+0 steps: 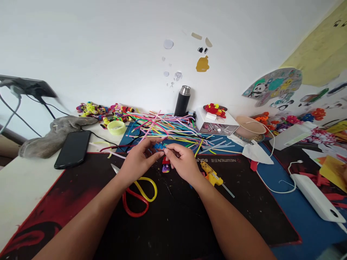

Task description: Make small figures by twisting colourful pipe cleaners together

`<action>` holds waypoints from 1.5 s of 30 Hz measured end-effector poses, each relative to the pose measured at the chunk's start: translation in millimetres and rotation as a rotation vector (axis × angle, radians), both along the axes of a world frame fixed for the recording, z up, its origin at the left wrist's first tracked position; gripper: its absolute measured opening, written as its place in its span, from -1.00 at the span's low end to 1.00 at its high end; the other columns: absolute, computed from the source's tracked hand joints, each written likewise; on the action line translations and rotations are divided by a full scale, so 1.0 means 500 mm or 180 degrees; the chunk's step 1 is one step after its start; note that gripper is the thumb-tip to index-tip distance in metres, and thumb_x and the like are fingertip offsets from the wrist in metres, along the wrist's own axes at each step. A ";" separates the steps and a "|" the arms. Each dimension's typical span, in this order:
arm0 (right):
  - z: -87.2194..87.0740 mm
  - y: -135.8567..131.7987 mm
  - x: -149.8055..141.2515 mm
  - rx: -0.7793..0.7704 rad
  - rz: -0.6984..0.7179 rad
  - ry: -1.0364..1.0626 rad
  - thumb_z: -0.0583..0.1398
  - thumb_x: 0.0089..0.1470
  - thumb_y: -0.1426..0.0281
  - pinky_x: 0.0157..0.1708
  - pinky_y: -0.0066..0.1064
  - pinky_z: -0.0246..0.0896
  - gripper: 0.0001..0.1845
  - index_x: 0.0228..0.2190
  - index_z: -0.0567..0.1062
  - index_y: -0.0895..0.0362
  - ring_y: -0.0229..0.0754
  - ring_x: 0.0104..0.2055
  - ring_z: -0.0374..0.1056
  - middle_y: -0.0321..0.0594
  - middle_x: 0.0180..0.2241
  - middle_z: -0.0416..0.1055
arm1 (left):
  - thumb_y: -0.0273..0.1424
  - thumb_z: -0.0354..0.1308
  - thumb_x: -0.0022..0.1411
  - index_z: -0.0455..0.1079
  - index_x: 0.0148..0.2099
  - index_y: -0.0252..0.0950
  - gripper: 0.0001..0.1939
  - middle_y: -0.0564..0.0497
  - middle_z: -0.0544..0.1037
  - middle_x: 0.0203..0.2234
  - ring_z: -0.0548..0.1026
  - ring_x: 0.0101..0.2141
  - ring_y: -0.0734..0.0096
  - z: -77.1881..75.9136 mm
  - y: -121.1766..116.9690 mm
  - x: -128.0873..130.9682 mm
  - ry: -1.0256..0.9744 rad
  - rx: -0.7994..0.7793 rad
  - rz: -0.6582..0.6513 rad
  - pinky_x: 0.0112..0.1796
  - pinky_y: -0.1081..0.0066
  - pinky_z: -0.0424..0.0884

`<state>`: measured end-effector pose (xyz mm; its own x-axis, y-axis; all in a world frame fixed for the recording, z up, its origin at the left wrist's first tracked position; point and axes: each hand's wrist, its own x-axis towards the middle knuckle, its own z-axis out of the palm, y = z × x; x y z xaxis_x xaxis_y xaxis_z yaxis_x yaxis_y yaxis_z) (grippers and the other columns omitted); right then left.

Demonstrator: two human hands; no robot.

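Blue coil (pixel 158 146) pinched in both hands' closed grip (pixel 165 155), above black mat (pixel 173 220), white wall (pixel 121 43) beyond.

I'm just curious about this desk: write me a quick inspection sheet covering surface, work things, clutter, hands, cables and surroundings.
Surface: dark, red-edged mat, partly over a blue one; small specks on the dark mat.
Job's things: small curled blue piece held up; scissors and yellow glue gun lying on the dark mat.
Clutter: heap of coloured stems behind the hands; black phone at left.
Hands: left and right both pinch the blue piece.
Cables: white cable loops at right; plugs in black power strip at left.
Surroundings: white wall with stickers; no other person seen.
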<state>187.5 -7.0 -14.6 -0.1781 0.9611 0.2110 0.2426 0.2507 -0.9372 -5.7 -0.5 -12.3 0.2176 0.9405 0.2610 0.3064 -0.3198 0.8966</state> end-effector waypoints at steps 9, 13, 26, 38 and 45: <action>-0.012 0.002 0.003 0.0000 -0.0023 -0.0070 0.22 0.33 0.25 -0.53 -0.45 0.22 -0.78 -0.19 0.63 0.09 -0.28 -0.59 0.32 -0.31 -0.50 0.50 | -0.05 0.30 0.35 0.54 0.12 -0.18 -0.58 -0.09 0.66 0.01 0.58 -0.07 0.11 -0.004 0.003 -0.002 -0.0086 0.0015 0.0000 -0.03 0.18 0.47; -0.012 0.002 0.001 0.0054 -0.0068 -0.0205 0.23 0.33 0.24 -0.50 -0.44 0.25 -0.77 -0.19 0.64 0.09 -0.24 -0.53 0.40 -0.28 -0.47 0.54 | -0.05 0.29 0.35 0.59 -0.02 -0.20 -0.64 -0.06 0.69 -0.14 0.59 -0.17 0.15 0.002 0.004 -0.002 -0.0095 -0.0045 0.0084 -0.10 0.23 0.46; -0.008 0.001 0.002 0.0731 -0.0250 -0.0715 0.24 0.33 0.36 -0.21 -0.35 0.43 -0.82 -0.16 0.69 0.05 -0.07 -0.09 0.62 -0.17 -0.14 0.71 | 0.00 0.28 0.31 0.56 -0.18 -0.22 -0.63 0.01 0.63 -0.32 0.50 -0.33 0.27 0.010 0.009 -0.006 -0.0121 -0.0429 -0.0004 -0.25 0.32 0.38; -0.002 -0.006 0.005 0.1103 -0.0284 -0.1264 0.24 0.34 0.44 -0.16 -0.33 0.40 -0.84 -0.18 0.67 0.07 -0.11 -0.19 0.59 -0.19 -0.18 0.69 | -0.11 0.26 0.33 0.60 -0.17 -0.15 -0.75 0.04 0.68 -0.28 0.55 -0.31 0.26 0.019 0.005 -0.015 0.0713 0.0250 0.0063 -0.23 0.32 0.40; -0.003 -0.009 0.002 0.1147 -0.0228 -0.1451 0.23 0.36 0.44 -0.11 -0.34 0.38 -0.82 -0.14 0.67 0.08 -0.10 -0.14 0.59 -0.17 -0.16 0.68 | -0.21 0.23 0.36 0.57 -0.19 -0.14 -0.84 0.00 0.68 -0.24 0.58 -0.17 0.17 0.016 0.006 -0.015 0.0878 0.0643 0.0066 -0.03 0.25 0.44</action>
<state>188.7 -11.7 -15.9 -0.2649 0.8559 0.4442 0.6294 0.5025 -0.5928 -13.4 2.7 -4.3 0.2875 0.8807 0.3766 0.5369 -0.4737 0.6981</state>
